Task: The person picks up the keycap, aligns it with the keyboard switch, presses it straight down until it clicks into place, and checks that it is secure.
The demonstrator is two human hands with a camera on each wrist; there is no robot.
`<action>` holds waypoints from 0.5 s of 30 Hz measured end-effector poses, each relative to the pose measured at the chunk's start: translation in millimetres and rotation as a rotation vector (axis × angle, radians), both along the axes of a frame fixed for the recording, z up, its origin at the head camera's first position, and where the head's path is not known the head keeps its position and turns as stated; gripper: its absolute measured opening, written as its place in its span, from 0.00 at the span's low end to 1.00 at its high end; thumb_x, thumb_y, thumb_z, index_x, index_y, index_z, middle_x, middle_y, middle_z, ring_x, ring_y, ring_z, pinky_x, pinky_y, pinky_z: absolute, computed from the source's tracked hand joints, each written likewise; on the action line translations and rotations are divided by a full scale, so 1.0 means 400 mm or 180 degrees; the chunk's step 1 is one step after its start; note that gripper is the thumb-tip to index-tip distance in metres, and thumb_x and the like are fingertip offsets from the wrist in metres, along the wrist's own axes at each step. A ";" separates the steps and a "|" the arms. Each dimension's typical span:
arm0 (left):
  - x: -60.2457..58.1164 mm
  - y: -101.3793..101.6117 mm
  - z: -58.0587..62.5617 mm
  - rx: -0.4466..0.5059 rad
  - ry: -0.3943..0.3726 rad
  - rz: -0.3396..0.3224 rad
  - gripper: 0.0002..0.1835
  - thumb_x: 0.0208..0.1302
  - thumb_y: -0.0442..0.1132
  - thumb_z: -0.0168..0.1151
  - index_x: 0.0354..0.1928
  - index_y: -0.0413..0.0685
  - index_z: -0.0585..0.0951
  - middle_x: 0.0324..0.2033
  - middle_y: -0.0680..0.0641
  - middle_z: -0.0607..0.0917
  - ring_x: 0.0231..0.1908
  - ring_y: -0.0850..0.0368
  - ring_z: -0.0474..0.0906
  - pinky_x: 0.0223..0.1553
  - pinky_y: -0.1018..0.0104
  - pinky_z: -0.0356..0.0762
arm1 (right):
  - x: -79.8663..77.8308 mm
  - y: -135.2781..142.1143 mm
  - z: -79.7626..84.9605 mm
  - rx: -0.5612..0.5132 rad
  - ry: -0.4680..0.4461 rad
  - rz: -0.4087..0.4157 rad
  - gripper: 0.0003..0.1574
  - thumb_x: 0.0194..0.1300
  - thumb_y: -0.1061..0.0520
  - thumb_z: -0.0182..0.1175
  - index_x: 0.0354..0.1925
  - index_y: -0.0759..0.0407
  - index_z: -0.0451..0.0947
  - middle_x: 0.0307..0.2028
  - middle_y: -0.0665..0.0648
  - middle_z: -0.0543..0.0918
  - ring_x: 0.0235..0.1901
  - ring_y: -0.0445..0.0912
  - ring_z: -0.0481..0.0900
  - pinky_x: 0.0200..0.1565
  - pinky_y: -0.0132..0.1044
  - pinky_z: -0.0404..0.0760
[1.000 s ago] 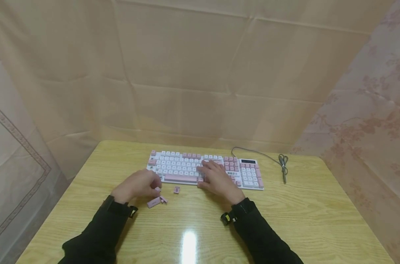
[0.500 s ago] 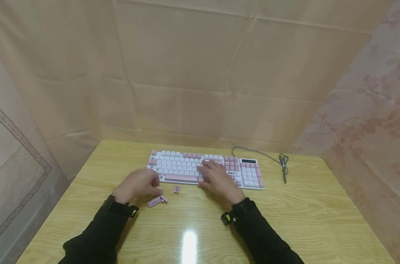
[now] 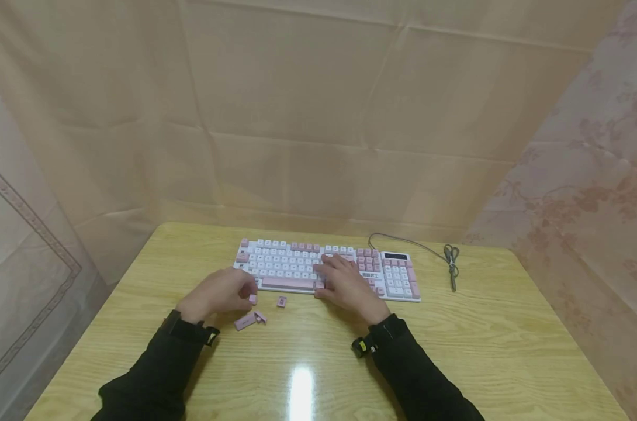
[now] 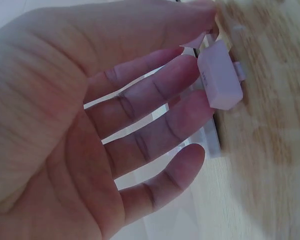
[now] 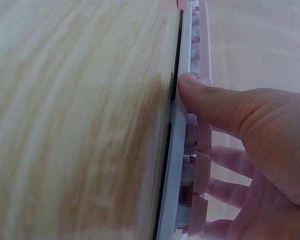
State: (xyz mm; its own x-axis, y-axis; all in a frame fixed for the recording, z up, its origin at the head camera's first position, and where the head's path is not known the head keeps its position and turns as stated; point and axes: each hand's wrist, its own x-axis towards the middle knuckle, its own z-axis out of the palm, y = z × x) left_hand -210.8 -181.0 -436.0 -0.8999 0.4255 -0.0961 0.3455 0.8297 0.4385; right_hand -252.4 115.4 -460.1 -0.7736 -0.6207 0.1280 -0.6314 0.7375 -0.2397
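A pink-and-white keyboard [image 3: 287, 269] lies at the back of the table, with dark gaps among the keys at its left edge. My left hand [image 3: 221, 291] pinches a pink keycap [image 4: 220, 75] with thumb and fingers, just in front of the keyboard's left front corner. Its little finger stands apart in the left wrist view. My right hand [image 3: 347, 287] rests spread on the keyboard right of the spacebar. In the right wrist view the thumb [image 5: 205, 97] lies against the front edge and the fingers reach over the keys. Near the left hand lie a long pink keycap [image 3: 245, 322] and a smaller pink one [image 3: 260, 317].
Another pink keycap [image 3: 281, 302] lies on the table [image 3: 508, 345] in front of the spacebar. The keyboard's cable [image 3: 413, 240] runs right to a tied bundle [image 3: 452, 266]. A beige cloth [image 3: 318, 117] hangs behind the table.
My left hand has shifted slightly about the same spot, and the keycap at its fingertips shows more plainly now. The right hand and the keyboard have stayed put.
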 end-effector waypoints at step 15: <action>-0.007 -0.008 -0.006 0.0211 0.0077 0.0034 0.03 0.55 0.38 0.68 0.29 0.54 0.82 0.22 0.57 0.78 0.25 0.60 0.72 0.30 0.61 0.73 | 0.004 -0.002 0.003 -0.0025 -0.0018 0.0004 0.37 0.60 0.45 0.62 0.65 0.55 0.68 0.68 0.63 0.63 0.68 0.60 0.54 0.64 0.59 0.50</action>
